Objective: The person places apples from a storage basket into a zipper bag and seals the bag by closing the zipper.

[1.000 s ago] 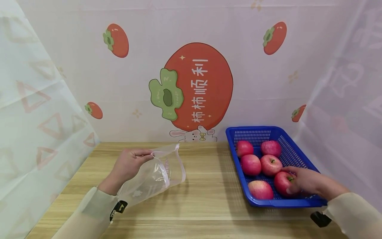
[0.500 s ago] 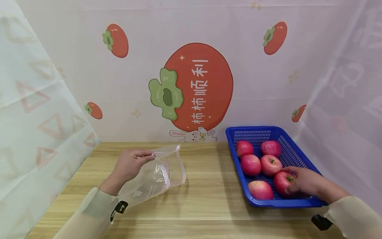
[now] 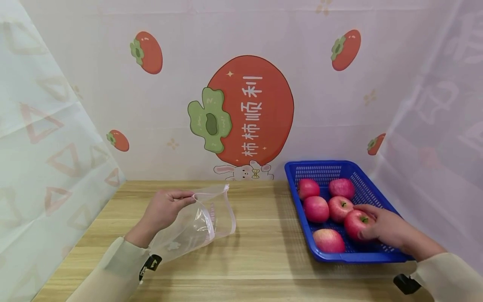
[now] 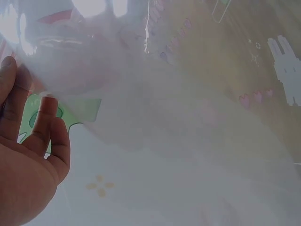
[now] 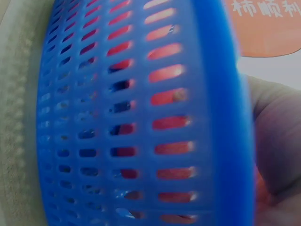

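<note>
Head view: thumb and fingers of the right hand (image 3: 390, 228) curled round the right side of a red apple (image 3: 354, 226), holding it in the near right part of a blue basket (image 3: 362, 257); clearance beneath it impossible to tell. Thumb and fingertips of the left hand (image 3: 162, 212) closed together, pinching the edge of a clear bag (image 3: 188, 230), mouth gaping toward the basket, zip slider (image 3: 226, 187) at the upper corner; in the left wrist view, other fingers loosely bent, hazy film across most of the scene. Close about the red apple, a paler apple (image 3: 340, 209) just behind and a streaked apple (image 3: 328, 240) just to the left; farther back, three more apples (image 3: 316, 209). In the right wrist view, slotted basket wall between camera and fruit, hiding the fingertips. Beneath bag and basket, a wooden table (image 3: 260, 251); beyond, a persimmon-printed backdrop (image 3: 260, 117). Compared with half a second ago, red apple and right hand slightly higher, bag and left hand nearly unchanged. Right forearm slanting in from the lower right over the basket rim; left forearm rising from the lower left, wrist bent toward the bag.
</note>
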Available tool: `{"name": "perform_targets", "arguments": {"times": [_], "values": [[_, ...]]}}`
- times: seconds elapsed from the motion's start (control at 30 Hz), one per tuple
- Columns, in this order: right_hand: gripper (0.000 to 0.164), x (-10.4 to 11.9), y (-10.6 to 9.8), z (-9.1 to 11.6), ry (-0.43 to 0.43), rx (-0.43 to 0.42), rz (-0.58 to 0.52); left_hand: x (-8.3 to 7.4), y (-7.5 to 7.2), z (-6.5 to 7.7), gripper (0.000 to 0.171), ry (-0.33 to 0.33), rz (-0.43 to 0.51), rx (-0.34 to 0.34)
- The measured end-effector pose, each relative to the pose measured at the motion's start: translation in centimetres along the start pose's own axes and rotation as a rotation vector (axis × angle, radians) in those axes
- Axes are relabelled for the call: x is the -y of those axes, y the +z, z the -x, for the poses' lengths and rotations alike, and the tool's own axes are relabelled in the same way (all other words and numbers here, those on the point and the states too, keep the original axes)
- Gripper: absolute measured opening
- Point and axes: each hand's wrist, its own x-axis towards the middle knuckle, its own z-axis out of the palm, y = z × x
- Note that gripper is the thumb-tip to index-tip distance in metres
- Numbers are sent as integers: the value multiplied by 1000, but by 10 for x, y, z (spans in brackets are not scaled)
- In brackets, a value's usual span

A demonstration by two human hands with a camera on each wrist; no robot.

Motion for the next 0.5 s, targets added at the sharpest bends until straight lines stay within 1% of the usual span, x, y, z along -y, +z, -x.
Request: {"name": "perform_targets", "arguments": {"times": [0.2, 0.33, 0.5], "values": [[79, 7, 0, 2, 27, -42, -12, 0, 2, -1, 16, 1, 9, -1], [77, 11, 1, 3, -3, -63, -9, -1, 3, -1, 17, -5, 16, 5], [76, 16, 4, 4, -48, -92, -52, -2, 4, -1, 19, -5, 31, 16]]}}
